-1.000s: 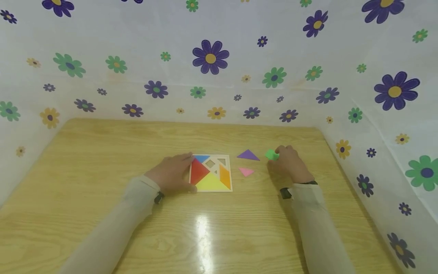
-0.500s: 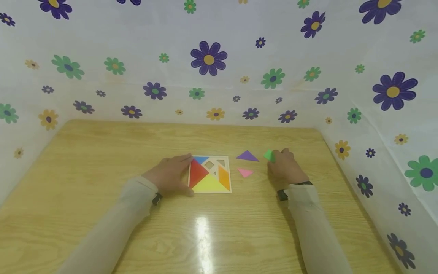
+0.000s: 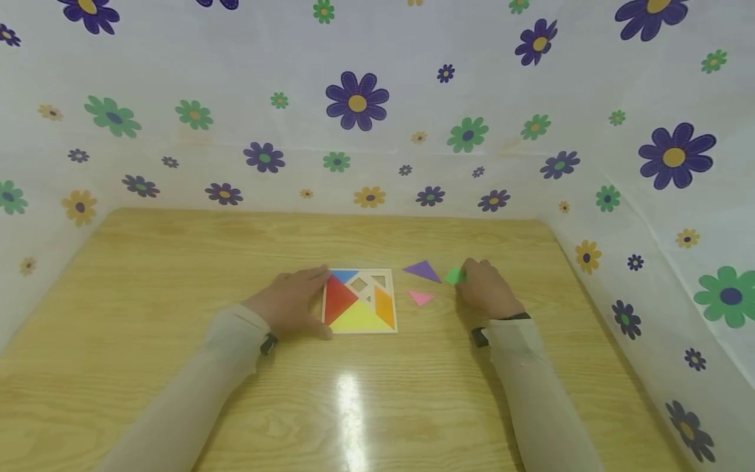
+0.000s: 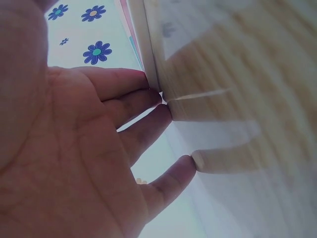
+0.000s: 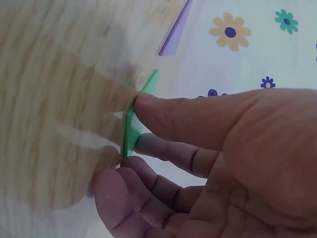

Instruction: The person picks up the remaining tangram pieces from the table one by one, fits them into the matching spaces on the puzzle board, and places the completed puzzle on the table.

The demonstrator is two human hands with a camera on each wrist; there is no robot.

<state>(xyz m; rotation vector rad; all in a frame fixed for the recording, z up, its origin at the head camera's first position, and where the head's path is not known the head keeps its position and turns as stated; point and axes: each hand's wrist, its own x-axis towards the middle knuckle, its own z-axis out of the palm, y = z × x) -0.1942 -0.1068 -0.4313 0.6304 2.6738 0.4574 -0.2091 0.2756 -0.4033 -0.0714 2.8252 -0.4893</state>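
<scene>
The right hand (image 3: 488,290) pinches the green piece (image 3: 453,276) between thumb and fingers, just beside the purple triangle (image 3: 423,270) (the fingers partly hide it, so it seems, but is not certain, to lie on the table (image 3: 413,393)). The left hand (image 3: 288,301), fingers mostly straight and gripping nothing, touches the board's (image 3: 369,288) left edge. The pink triangle (image 3: 421,297) lies between board and right hand.

Screened-off tabletop nook: wood-grain table (image 3: 177,249) amid flower-patterned white sheeting (image 3: 236,72).
</scene>
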